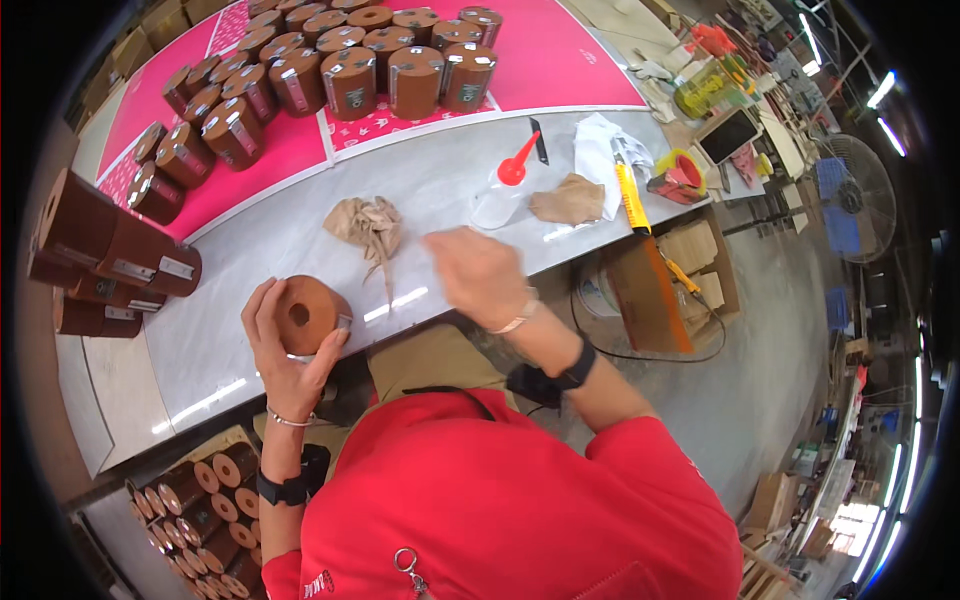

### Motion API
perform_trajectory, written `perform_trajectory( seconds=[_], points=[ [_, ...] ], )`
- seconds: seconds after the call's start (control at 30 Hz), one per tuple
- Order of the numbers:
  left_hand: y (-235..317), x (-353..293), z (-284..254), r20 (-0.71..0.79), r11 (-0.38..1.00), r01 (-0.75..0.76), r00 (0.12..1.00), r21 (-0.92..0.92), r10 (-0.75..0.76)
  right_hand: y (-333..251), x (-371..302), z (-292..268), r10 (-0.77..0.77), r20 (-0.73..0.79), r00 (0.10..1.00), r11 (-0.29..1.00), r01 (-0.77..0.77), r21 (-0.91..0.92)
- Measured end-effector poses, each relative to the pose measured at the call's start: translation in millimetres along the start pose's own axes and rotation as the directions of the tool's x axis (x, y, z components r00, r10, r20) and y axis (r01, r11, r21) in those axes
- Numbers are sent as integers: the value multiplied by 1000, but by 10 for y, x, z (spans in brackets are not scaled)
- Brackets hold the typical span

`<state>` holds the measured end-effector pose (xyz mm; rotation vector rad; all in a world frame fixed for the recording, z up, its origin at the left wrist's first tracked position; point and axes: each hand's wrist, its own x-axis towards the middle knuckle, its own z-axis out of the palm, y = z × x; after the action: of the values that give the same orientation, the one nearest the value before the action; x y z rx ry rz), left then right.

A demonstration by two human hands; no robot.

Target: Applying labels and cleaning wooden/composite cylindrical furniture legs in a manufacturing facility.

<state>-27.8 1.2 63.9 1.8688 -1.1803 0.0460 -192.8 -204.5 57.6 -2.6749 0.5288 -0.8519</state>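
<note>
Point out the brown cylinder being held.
The brown cylinder in the left hand, its hole facing the camera. No hand touches those on the pink sheet, in the far-left stack or the lower pile.

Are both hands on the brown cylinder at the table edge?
No, only the left hand holds the brown cylinder; the right hand, blurred, is apart from it, off to its right.

a red shirt [520, 490], short-sleeved, with a small white marking [318, 584] on its left side. left bracelet [290, 420], thin and silvery; right bracelet [519, 318], pale. left band [284, 490] and right band [577, 368], both black. a round metal keyring [405, 568] at the front.
</note>
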Motion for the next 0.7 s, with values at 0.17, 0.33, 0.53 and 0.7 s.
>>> perform_trajectory(
  seconds=[0.17,0.33,0.53,0.7],
  points=[
    [-105,1,-48,20,980,114,993,-165,-112,1366,-457,-768,320,-308,896,841,-418,-342],
    [-201,-66,-104,105,891,199,980,-408,-171,2691,-686,-966,532,-230,815,625,-561,-542],
    [-87,-182,-115,-69,995,18,997,-102,-25,3154,-790,-967,665,-103,740,554,-581,-596],
    [20,-163,-154,-23,992,28,999,122,-25,3262,-838,-1060,635,-208,744,621,-651,-436]
  ],
)
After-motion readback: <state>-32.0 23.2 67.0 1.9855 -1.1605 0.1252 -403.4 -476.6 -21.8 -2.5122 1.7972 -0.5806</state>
